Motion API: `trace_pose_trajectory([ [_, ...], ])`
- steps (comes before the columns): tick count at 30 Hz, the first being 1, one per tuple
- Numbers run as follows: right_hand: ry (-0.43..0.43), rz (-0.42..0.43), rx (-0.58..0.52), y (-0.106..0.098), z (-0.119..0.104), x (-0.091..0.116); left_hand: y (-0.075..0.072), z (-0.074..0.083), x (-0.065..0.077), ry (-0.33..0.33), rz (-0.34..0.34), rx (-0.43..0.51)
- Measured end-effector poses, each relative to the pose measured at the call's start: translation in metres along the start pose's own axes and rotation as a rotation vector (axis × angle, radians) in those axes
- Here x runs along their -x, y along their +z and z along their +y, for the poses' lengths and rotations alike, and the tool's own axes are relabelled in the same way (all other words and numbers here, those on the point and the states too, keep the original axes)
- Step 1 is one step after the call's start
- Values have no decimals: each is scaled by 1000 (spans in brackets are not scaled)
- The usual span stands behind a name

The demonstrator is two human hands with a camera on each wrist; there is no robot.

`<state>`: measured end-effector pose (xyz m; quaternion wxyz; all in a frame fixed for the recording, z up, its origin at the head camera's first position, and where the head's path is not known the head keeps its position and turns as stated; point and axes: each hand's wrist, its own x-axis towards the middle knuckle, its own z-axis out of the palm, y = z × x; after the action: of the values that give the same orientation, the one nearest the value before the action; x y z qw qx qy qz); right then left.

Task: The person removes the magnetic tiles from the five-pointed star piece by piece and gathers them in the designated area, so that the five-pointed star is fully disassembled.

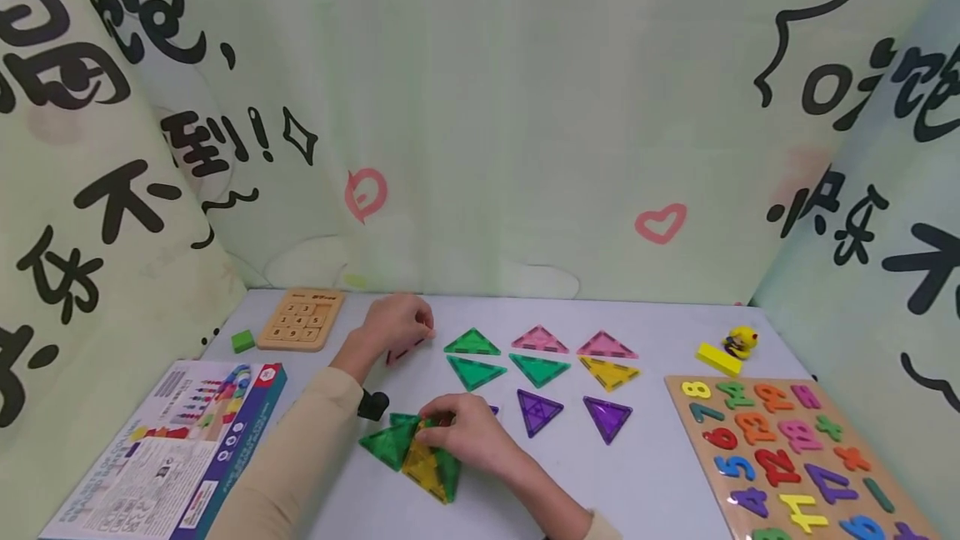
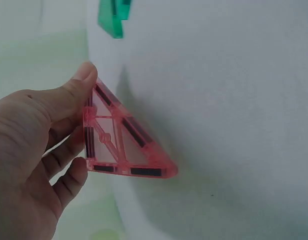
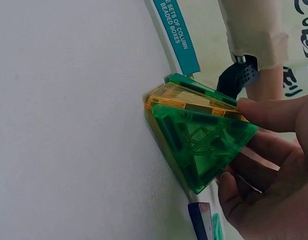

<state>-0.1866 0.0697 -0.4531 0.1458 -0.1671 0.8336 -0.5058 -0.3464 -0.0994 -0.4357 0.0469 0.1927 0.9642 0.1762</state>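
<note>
My left hand (image 1: 396,323) is at the back of the table, left of the laid-out tiles. It pinches a pink triangular magnetic tile (image 2: 116,135) between thumb and fingers, the tile tilted up near the white surface. Closer to me, my right hand (image 1: 472,436) grips a cluster of green and yellow magnetic tiles (image 1: 425,467) by its top. In the right wrist view, a green triangle (image 3: 204,142) of this cluster faces the camera, with yellow tiles (image 3: 176,95) beside it. The cluster's far side is hidden.
Green (image 1: 472,342), pink (image 1: 540,339), yellow (image 1: 609,373) and purple (image 1: 538,411) triangles lie in rows. A number board (image 1: 795,448) is right, beside a yellow block (image 1: 718,359) and toy figure (image 1: 741,342). Left are a box (image 1: 161,440), wooden number puzzle (image 1: 302,320) and green block (image 1: 242,342).
</note>
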Motion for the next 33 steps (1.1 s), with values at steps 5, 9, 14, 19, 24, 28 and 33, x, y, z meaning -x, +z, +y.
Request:
trace_pose_trajectory([
  [5,0,-9,-9,3,-2,0,1,-4,7,-29,-18,78],
  [9,6,0,0,2,-2,-1,-4,-7,21,-35,-24,217],
  [14,4,15,8,0,-2,-3,-10,-19,52,29,-170,431],
  [19,5,33,10,-1,0,-4,-6,-33,83,126,-334,502],
  [24,-2,41,11,1,1,-3,2,-40,100,165,-413,528],
  [28,-5,48,4,2,1,-3,8,-39,104,160,-400,518],
  [33,10,52,-5,2,2,-3,14,-37,110,136,-324,508],
])
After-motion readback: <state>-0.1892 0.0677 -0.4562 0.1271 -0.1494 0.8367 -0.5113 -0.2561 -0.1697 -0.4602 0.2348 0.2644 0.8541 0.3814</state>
